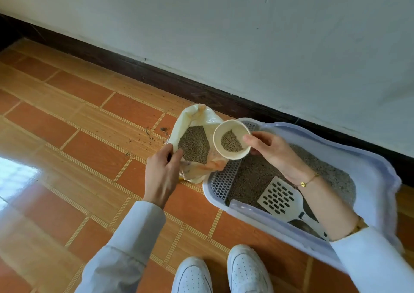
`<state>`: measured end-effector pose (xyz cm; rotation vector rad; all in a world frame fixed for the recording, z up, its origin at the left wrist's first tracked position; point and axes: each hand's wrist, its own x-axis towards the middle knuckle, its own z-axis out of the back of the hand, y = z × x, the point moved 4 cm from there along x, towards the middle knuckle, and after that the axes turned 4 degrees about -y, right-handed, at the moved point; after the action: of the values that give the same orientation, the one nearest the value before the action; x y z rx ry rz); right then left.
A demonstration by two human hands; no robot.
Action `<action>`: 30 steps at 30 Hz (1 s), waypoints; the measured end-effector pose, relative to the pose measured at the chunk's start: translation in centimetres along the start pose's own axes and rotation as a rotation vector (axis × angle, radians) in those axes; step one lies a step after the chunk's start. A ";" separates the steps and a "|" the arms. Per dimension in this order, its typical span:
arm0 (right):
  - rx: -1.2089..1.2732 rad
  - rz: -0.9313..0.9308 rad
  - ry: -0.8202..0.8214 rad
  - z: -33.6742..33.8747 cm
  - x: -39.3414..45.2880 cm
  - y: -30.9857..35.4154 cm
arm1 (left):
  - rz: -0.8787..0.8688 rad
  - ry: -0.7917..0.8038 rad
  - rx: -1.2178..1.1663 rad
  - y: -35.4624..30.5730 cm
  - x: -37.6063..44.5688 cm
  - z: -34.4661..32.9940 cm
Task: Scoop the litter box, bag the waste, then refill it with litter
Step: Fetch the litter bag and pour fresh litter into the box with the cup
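A pale lilac litter box [349,149] stands on the tiled floor by the wall, with grey-brown litter [255,174] in it and a grey grid step [226,178] at its left end. A white slotted scoop [280,198] lies in the litter. To the box's left stands an open cream and orange litter bag [197,116] with pellets inside. My left hand [161,171] grips the bag's near edge. My right hand [271,149] pinches the rim of a cream cup [230,124], partly filled with pellets, held over the box's left end next to the bag's mouth.
Spilled litter grains [154,136] dot the orange tiles left of the bag. A dark skirting board [143,68] runs along the white wall behind. My two white shoes [221,270] stand at the bottom, close to the box's near corner.
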<state>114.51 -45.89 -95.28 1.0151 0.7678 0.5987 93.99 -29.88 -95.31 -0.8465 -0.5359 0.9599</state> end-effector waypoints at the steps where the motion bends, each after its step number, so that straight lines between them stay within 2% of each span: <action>1: 0.031 0.001 -0.031 0.7 -0.6 -0.4 | 0.003 -0.006 -0.002 0.0 -0.1 0.0; 5: -0.022 0.023 -0.172 3.4 -2.3 -2.3 | -0.006 0.004 0.003 0.0 0.0 -0.3; 9: -0.326 0.013 -0.410 5.0 -2.7 -4.6 | -0.011 0.002 -0.002 0.2 0.1 -0.4; 12: -0.522 0.115 -0.532 5.3 -2.7 -4.7 | -0.015 0.002 -0.007 0.2 0.0 -0.7; 15: -0.584 0.201 -0.565 5.1 -2.6 -4.2 | -0.019 0.004 0.007 0.5 0.1 -0.8; 22: -0.580 0.249 -0.579 5.6 -3.0 -4.2 | -0.019 0.001 0.013 0.4 0.1 -0.8; 30: -0.718 0.354 -0.584 6.1 -3.8 -3.6 | -0.005 -0.002 0.006 0.3 0.1 -0.9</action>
<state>117.43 -53.41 -95.51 0.5926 -0.1607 0.7545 94.54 -30.03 -96.03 -0.8388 -0.5362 0.9573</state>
